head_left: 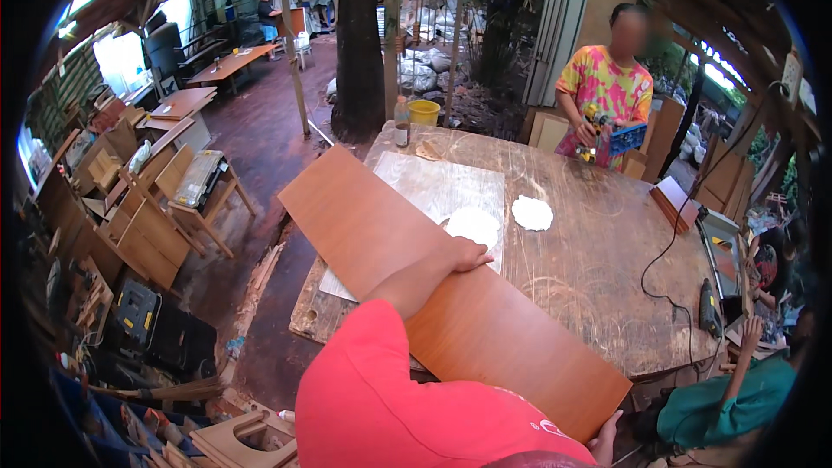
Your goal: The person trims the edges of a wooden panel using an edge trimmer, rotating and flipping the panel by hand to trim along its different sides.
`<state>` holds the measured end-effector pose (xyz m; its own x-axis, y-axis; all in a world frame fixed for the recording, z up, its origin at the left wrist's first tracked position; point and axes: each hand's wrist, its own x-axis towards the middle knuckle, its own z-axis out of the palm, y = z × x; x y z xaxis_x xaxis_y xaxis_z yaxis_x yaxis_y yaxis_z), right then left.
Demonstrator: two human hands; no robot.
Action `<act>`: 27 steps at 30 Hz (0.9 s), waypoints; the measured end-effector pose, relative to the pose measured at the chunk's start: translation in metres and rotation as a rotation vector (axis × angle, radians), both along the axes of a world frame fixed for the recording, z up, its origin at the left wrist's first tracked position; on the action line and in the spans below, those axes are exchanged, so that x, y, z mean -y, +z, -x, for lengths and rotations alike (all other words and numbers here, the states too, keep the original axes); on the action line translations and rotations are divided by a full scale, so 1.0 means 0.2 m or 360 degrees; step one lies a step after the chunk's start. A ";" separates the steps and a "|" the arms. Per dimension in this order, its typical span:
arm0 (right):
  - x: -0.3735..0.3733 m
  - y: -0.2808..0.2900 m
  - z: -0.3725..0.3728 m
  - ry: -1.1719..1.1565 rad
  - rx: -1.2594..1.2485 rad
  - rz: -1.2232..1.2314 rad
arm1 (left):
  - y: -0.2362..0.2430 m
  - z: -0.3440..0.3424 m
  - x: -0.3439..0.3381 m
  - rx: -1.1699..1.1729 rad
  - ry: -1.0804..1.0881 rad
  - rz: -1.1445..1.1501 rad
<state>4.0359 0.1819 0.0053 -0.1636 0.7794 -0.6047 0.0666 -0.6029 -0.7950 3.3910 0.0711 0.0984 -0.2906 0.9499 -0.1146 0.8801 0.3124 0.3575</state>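
Observation:
A long reddish-brown wooden board (511,329) slants across the near side of the worktable (589,277), from upper left to lower right. My left hand (468,254) is closed round its far long edge, near the middle, with the arm reaching over the board's face. At the lower right end, my right hand (607,440) grips the board near its corner; part of that hand is hidden. Just past my left hand lies a round white piece (474,225) on a pale sheet (442,182). To its right, a second white piece (532,213) rests on the tabletop.
Across the table a person (607,95) in a bright patterned shirt holds a drill (592,126) and a blue crate. A bottle (402,121) and a yellow bucket (424,112) are at the far left corner. A black cable (646,273) trails at right, near a person in green (728,407).

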 end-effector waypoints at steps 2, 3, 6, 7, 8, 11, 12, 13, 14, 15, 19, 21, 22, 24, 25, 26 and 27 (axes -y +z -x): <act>0.02 0.05 0.02 0.0193 0.0132 0.0083 | -0.03 0.01 0.00 0.0027 0.0002 0.0049; 0.04 0.04 0.01 0.0208 0.0087 0.0078 | -0.05 0.01 0.00 0.0030 -0.0001 0.0052; 0.05 0.04 0.01 0.0228 -0.0049 0.0056 | -0.14 0.02 -0.01 0.0050 0.0028 -0.0025; 0.06 0.04 0.02 0.0227 -0.0091 0.0042 | -0.16 0.03 -0.03 0.0047 0.0021 -0.0027; 0.05 0.03 0.01 0.0230 -0.0130 0.0030 | -0.19 0.03 -0.04 0.0044 0.0016 -0.0030; 0.04 0.00 -0.01 0.0216 -0.0185 0.0026 | -0.28 0.04 -0.04 -0.0012 -0.0020 -0.0112; 0.01 -0.03 -0.03 0.0201 -0.0176 0.0029 | -0.30 0.04 -0.04 -0.0007 -0.0026 -0.0107; -0.03 -0.06 -0.03 0.0199 -0.0154 0.0038 | -0.32 0.05 -0.02 0.0006 -0.0025 -0.0125; -0.05 -0.09 -0.04 0.0195 -0.0152 0.0047 | -0.33 0.05 -0.02 0.0005 -0.0034 -0.0144; -0.07 -0.11 -0.04 0.0061 -0.0108 0.0160 | -0.35 0.03 -0.01 0.0008 -0.0039 -0.0133; -0.06 -0.08 0.01 -0.0108 0.0281 0.0230 | -0.36 -0.03 0.03 -0.0114 -0.0022 -0.0225; -0.06 0.02 0.07 -0.0034 0.0271 0.0246 | -0.36 -0.02 0.05 -0.0169 -0.0010 -0.0199; -0.05 0.07 0.10 0.0042 0.0246 0.0240 | -0.39 0.00 0.05 -0.0221 -0.0019 -0.0254; -0.12 -0.07 0.02 -0.0042 0.0072 0.0167 | -0.37 0.00 -0.03 -0.0174 -0.0073 -0.0227; -0.13 -0.07 0.01 -0.0056 0.0209 0.0222 | -0.33 -0.01 -0.01 -0.0083 -0.0071 -0.0125; -0.16 -0.03 0.06 -0.0069 0.0331 0.0273 | -0.35 -0.02 0.02 -0.0056 -0.0023 -0.0327; -0.19 0.02 0.11 -0.0014 0.0521 0.0285 | -0.37 -0.01 0.06 -0.0039 0.0046 -0.0537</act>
